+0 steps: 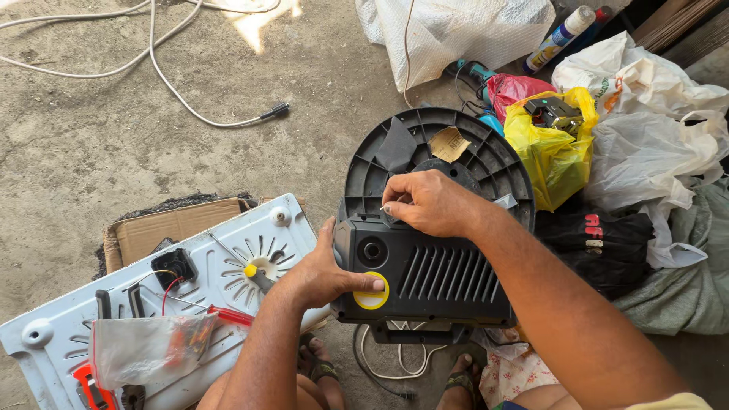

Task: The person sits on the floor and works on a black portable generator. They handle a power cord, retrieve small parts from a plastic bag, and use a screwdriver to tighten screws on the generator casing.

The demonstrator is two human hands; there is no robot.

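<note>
Black plastic appliance housing (425, 266), louvred on its near face with a round yellow sticker (371, 296) at its lower left, stands on the concrete floor (68, 152) between the person's sandalled feet (323, 368), a white cord (395, 364) trailing from under it. The left hand (323, 273) wraps the housing's left edge, thumb pressed flat on the sticker, fingers closed round the corner to steady it. Just beyond, on top of the housing, the right hand (429, 201) is curled shut, fingertips pinching something small and pale where the louvred block meets the round ribbed base plate (440, 163); what it pinches is too small to tell. That plate looks bared, with a torn brown label (449, 143) stuck on it.

Left of the housing lies a white slotted panel (152, 304), detached and flat, carrying a yellow-handled screwdriver (258, 277), a red-handled tool (228, 313) and a clear bag of small parts (148, 349); cardboard (167, 228) shows behind it. So judging by this, a cover is already off and the work on the housing is mid-way, not reassembled.

Right of and beyond the housing sit a yellow plastic bag (550, 148), white bags (645, 129) and a spray can (562, 34). Far left, a white cable (175, 91) loops across the floor.
</note>
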